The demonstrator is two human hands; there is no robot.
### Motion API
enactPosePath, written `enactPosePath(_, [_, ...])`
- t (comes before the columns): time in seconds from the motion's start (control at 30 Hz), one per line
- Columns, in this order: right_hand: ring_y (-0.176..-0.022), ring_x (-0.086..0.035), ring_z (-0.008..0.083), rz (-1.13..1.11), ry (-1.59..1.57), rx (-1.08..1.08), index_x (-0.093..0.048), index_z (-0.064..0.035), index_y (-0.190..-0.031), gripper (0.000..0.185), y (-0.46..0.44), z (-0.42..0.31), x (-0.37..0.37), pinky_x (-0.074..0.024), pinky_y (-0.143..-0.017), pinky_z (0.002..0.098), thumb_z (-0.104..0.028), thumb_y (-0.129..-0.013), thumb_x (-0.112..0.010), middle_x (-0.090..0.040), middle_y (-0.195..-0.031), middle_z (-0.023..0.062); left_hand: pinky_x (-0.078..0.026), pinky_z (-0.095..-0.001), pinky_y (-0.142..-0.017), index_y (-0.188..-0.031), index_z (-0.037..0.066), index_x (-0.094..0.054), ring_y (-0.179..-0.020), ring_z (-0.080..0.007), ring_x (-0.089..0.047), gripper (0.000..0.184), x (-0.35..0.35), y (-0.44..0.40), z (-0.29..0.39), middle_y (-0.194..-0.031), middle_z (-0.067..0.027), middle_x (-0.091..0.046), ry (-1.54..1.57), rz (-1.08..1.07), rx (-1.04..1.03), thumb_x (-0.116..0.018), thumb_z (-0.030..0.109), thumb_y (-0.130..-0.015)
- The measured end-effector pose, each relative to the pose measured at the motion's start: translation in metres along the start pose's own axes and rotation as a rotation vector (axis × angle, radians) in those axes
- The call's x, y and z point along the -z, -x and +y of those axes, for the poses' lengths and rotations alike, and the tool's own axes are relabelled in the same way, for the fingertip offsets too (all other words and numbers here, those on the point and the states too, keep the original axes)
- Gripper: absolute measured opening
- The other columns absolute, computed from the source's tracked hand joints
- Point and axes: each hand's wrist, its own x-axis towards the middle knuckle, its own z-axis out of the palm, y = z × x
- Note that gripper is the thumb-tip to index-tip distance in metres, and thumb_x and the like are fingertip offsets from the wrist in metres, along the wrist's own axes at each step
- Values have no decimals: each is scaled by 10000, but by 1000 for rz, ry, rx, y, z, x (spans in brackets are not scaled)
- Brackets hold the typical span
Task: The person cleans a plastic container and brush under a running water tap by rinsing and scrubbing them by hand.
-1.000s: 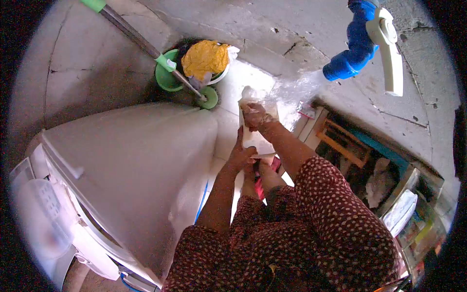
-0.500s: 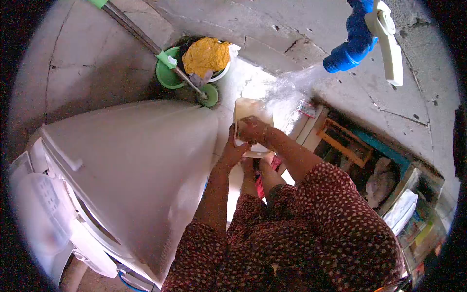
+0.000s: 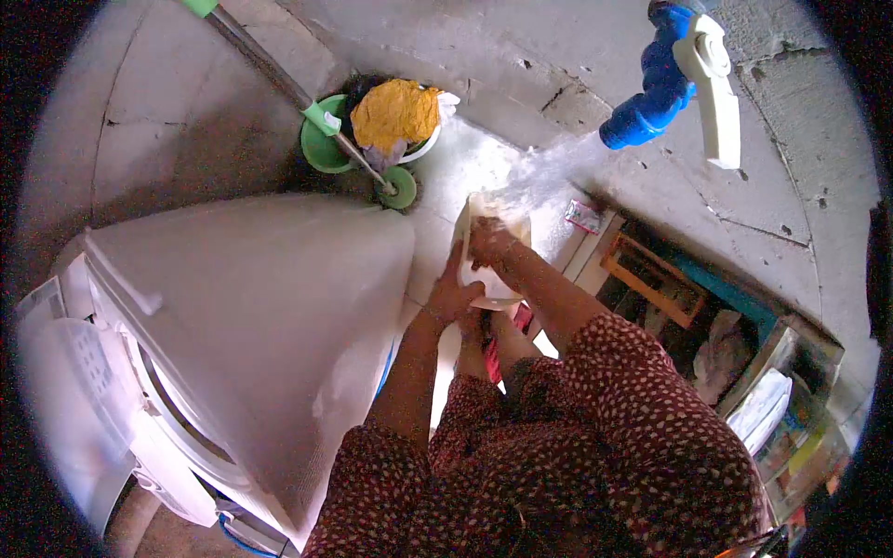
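A cream rectangular plastic container (image 3: 500, 290) is held low over the floor, tilted, with its open side toward me. My left hand (image 3: 453, 294) grips its left wall near the close end, fingers wrapped outside and thumb over the rim. Inside it is my right hand (image 3: 490, 242), fingers curled against the inner surface; whatever they hold, if anything, is hidden. Water (image 3: 549, 175) sprays from a blue pipe tap (image 3: 642, 119) with a white lever (image 3: 714, 102) and reaches the container's far end.
On the left stands a large white washing machine (image 3: 270, 307). Behind it a mop (image 3: 321, 119) leans by a green bucket (image 3: 321, 149) and a basin with an orange cloth (image 3: 395, 113). To the right are a small red-and-white packet (image 3: 583, 216), an orange frame (image 3: 651, 282) and a cluttered shelf (image 3: 791, 372).
The container has tipped and shifted slightly right and toward me. My right hand has moved up inside it, toward the far end. The tap appears farther left in view.
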Motion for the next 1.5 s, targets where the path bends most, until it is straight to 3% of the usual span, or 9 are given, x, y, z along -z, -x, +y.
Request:
enactPosePath(0.13, [-919, -557, 289, -162, -1122, -744, -555, 2, -997, 397, -7, -29, 33, -479, -734, 375, -187, -662, -653, -578, -980, 154, -459, -346, -755, -1377, 177, -89, -906, -277, -548, 901, -3, 5, -2, -1075, -215, -522, 117, -7, 106, -619, 189, -647])
enactPosePath(0.33, [-710, -606, 243, -229, 37, -146, -553, 6, -931, 306, 3, -23, 27, -519, -586, 320, -214, -730, -621, -609, -770, 125, -489, -304, -564, -1377, 158, -38, -846, -241, -550, 912, -16, 12, -5, -1108, -218, -476, 270, -16, 67, -599, 139, -658])
enactPosePath(0.8, [-684, -593, 221, 59, -1079, -376, -573, -34, -909, 254, -1, -31, -2, -493, -550, 327, -232, -751, -594, -595, -881, 122, -436, -418, -804, -1368, 165, -65, -974, -381, -527, 885, -30, -1, -45, -1078, -288, -496, -13, 196, -108, -618, 249, -682])
enactPosePath(0.97, [-643, -592, 212, -329, -233, -246, -557, 17, -857, 205, -6, -60, 32, -474, -527, 338, -152, -741, -552, -587, -684, 102, -391, -419, -877, -1364, 149, -76, -1024, -410, -485, 882, -9, 10, -31, -1177, -292, -425, -164, 171, -152, -617, 272, -679])
enactPosePath(1.07, [-676, -595, 214, 187, -1515, -746, -555, 9, -882, 215, 1, -75, 47, -478, -554, 322, -133, -721, -550, -593, -721, 105, -385, -416, -886, -1359, 136, -111, -1059, -404, -463, 840, -3, 27, -3, -1255, -265, -357, -88, 98, 9, -606, 281, -697])
enactPosePath(1.2, [-671, -576, 158, 49, -814, -199, -553, 4, -936, 288, 2, -65, 19, -474, -599, 283, -127, -682, -589, -601, -743, 79, -408, -409, -862, -1357, 94, -73, -1083, -364, -459, 868, 4, 19, -28, -1223, -237, -408, -494, 410, -501, -610, 276, -699])
enactPosePath(1.3, [-664, -571, 141, -131, -302, -197, -564, 11, -914, 280, -3, -73, 38, -472, -602, 277, -127, -673, -603, -592, -705, 67, -428, -389, -837, -1356, 84, -91, -1063, -322, -484, 881, 13, 12, -24, -1192, -242, -431, 87, 142, -100, -622, 247, -673])
enactPosePath(1.4, [-588, -594, 188, 230, -1511, -659, -566, -9, -751, 108, 12, -88, 77, -485, -535, 329, -54, -654, -584, -572, -633, 89, -428, -379, -837, -1359, 78, -59, -1022, -332, -506, 900, 0, 13, -18, -1160, -243, -455, 23, 93, -102, -613, 221, -664])
enactPosePath(1.5, [-580, -585, 190, 109, -1006, -242, -548, -11, -774, 124, 6, -84, 74, -475, -536, 337, -90, -679, -552, -562, -621, 94, -441, -384, -812, -1362, 101, 5, -970, -338, -527, 931, -9, 7, -38, -1097, -263, -483, 112, 157, -178, -607, 202, -668])
